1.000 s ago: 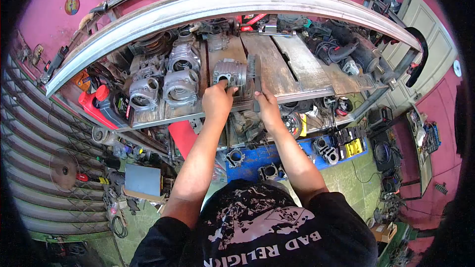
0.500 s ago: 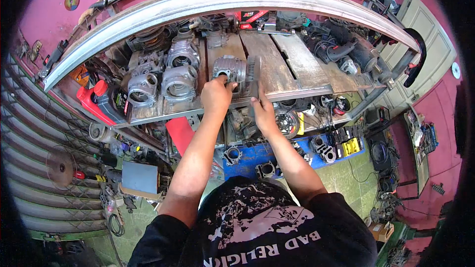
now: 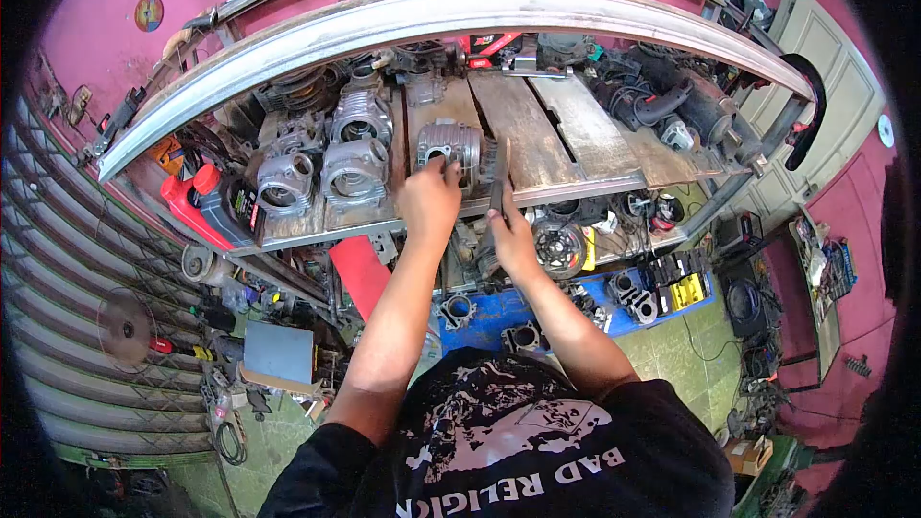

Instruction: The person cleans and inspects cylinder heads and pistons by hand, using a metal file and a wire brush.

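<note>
Left hand (image 3: 429, 201): fingers curled and pressed on the near face of the finned engine cylinder (image 3: 451, 146), partly closed upon its rim; the hold looks firm, though my thumb is hidden from view.

Finned engine cylinder: lies on its side on the wooden bench top (image 3: 576, 134), near the front edge, at about the middle of the bench; bore facing me.

Right hand (image 3: 511, 235): closed around the near end of a dark flat tool (image 3: 499, 168); the tool runs away from me, just right of the cylinder and close against its fins; whether it touches them I cannot tell; what kind of tool it is I cannot tell either.

Surroundings: a cluster of other cylinders (image 3: 353, 171) stands on the bench just left of the held one; a red oil bottle (image 3: 192, 197) lies at the left end; power tools (image 3: 662, 101) sit at the far right; a blue tray (image 3: 484, 312) with further parts rests below the bench, between my arms.
</note>
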`<state>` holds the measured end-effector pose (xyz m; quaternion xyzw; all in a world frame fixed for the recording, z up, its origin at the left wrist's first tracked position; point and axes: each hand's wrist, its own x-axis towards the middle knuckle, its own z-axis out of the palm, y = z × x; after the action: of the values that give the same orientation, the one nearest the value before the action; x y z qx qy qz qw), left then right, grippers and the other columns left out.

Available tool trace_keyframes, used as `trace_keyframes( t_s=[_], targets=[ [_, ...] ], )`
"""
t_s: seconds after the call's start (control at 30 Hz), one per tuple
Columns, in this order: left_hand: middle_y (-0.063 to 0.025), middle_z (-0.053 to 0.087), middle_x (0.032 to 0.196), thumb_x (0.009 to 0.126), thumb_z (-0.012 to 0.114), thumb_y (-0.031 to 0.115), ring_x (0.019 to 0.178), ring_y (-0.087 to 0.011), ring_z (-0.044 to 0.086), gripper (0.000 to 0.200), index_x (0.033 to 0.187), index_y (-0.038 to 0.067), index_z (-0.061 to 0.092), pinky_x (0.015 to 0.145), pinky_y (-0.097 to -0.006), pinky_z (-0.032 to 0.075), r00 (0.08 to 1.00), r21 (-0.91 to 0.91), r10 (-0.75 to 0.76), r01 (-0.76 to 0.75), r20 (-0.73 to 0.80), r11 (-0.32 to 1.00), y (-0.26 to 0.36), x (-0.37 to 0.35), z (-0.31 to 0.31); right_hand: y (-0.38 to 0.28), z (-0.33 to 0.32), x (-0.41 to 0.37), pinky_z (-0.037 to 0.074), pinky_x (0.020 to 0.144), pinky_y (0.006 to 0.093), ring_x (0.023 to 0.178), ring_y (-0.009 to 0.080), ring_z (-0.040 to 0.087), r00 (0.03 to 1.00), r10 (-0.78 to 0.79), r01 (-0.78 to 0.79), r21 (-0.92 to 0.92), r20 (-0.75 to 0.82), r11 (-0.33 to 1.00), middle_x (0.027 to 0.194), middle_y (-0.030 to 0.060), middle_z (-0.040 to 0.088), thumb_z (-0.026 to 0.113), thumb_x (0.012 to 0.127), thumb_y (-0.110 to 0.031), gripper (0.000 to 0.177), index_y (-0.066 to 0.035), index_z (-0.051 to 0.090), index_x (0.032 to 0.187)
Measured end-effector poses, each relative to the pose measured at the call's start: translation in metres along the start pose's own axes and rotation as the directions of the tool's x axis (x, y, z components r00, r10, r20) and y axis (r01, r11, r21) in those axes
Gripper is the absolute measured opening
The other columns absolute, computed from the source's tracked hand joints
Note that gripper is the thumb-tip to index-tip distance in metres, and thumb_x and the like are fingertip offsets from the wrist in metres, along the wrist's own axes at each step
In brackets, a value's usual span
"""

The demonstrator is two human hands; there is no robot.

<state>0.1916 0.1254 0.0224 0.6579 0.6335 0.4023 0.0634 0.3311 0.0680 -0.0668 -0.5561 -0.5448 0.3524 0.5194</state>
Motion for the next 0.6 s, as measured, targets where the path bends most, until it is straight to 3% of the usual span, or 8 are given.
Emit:
trace_keyframes(
  t_s=[0.03,0.1,0.23,0.27,0.4,0.47,0.5,0.6],
  targets=[
    [-0.0229,0.073,0.087,0.084,0.080,0.028,0.083,-0.0432,0.072,0.029,0.096,0.002,0.073,0.073,-0.0508,0.057,1.000,-0.002,0.000,0.000,-0.007,1.000,-0.003,-0.001,0.000,0.001,-0.002,0.009,0.044,0.105,0.0342,0.126,0.0309,0.060,0.999,-0.047,0.046,-0.055,-0.014,0.997,0.141,0.0281,0.057,0.051,0.104,-0.014,0.070,-0.003,0.014,0.162],
    [-0.0239,0.072,0.099,0.086,0.077,0.022,0.091,-0.0423,0.070,0.029,0.103,-0.001,0.071,0.079,-0.0491,0.056,0.926,-0.180,0.162,-0.233,-0.341,0.956,-0.017,0.000,0.001,-0.005,-0.001,-0.007,0.042,0.107,0.0335,0.134,0.0327,0.055,1.000,-0.031,0.031,-0.052,0.005,0.998,0.149,0.0289,0.050,0.051,0.104,-0.015,0.070,-0.002,0.014,0.162],
    [-0.0261,0.070,0.105,0.086,0.077,0.018,0.095,-0.0441,0.068,0.034,0.111,-0.003,0.068,0.082,-0.0504,0.054,0.958,-0.118,0.122,-0.157,-0.260,0.980,-0.036,0.004,0.022,-0.060,0.026,-0.086,0.043,0.106,0.0346,0.132,0.0306,0.056,0.984,0.149,-0.158,0.085,0.097,0.984,0.147,0.0302,0.050,0.053,0.104,-0.014,0.074,-0.002,0.009,0.163],
    [-0.0261,0.070,0.105,0.086,0.077,0.018,0.095,-0.0441,0.068,0.034,0.111,-0.003,0.068,0.082,-0.0504,0.054,0.957,-0.119,0.121,-0.157,-0.262,0.980,-0.039,0.005,0.025,-0.016,0.045,-0.091,0.049,0.097,0.0357,0.114,0.0296,0.065,0.982,-0.183,0.182,-0.021,-0.043,0.983,0.136,0.0295,0.059,0.054,0.103,-0.013,0.076,-0.004,0.008,0.163],
    [-0.0268,0.071,0.096,0.088,0.074,0.021,0.091,-0.0463,0.069,0.032,0.110,-0.001,0.070,0.080,-0.0531,0.055,0.995,-0.157,0.030,-0.045,-0.096,0.987,-0.041,0.001,0.026,-0.025,0.025,-0.061,0.046,0.100,0.0338,0.116,0.0259,0.061,0.997,-0.083,0.083,0.036,-0.010,0.996,0.141,0.0275,0.056,0.054,0.104,-0.013,0.076,-0.004,0.008,0.164],
    [-0.0259,0.072,0.091,0.089,0.072,0.024,0.090,-0.0454,0.070,0.032,0.112,0.001,0.072,0.079,-0.0550,0.055,0.996,-0.085,0.061,-0.066,-0.069,0.994,-0.033,-0.007,0.023,0.008,0.022,-0.028,0.049,0.087,0.0302,0.095,0.0186,0.061,0.915,-0.368,0.345,-0.151,-0.166,0.926,0.114,0.0172,0.066,0.052,0.105,-0.014,0.072,-0.002,0.011,0.163],
    [-0.0262,0.072,0.093,0.088,0.073,0.024,0.093,-0.0456,0.070,0.036,0.116,0.001,0.072,0.082,-0.0536,0.055,1.000,-0.104,0.028,-0.027,0.012,0.994,-0.030,-0.014,0.029,-0.016,0.005,-0.024,0.049,0.085,0.0286,0.090,0.0154,0.058,0.998,0.011,-0.007,0.076,-0.063,0.997,0.104,0.0118,0.065,0.053,0.105,-0.014,0.069,0.000,0.016,0.161],
    [-0.0264,0.073,0.100,0.088,0.074,0.024,0.099,-0.0453,0.070,0.036,0.116,0.001,0.072,0.086,-0.0512,0.055,0.998,-0.266,0.062,-0.064,-0.014,0.962,-0.002,-0.027,0.014,-0.013,-0.023,-0.002,0.049,0.085,0.0286,0.090,0.0158,0.057,0.999,0.019,-0.017,0.055,-0.034,0.998,0.105,0.0115,0.065,0.053,0.104,-0.014,0.066,0.002,0.021,0.160]
  ],
)
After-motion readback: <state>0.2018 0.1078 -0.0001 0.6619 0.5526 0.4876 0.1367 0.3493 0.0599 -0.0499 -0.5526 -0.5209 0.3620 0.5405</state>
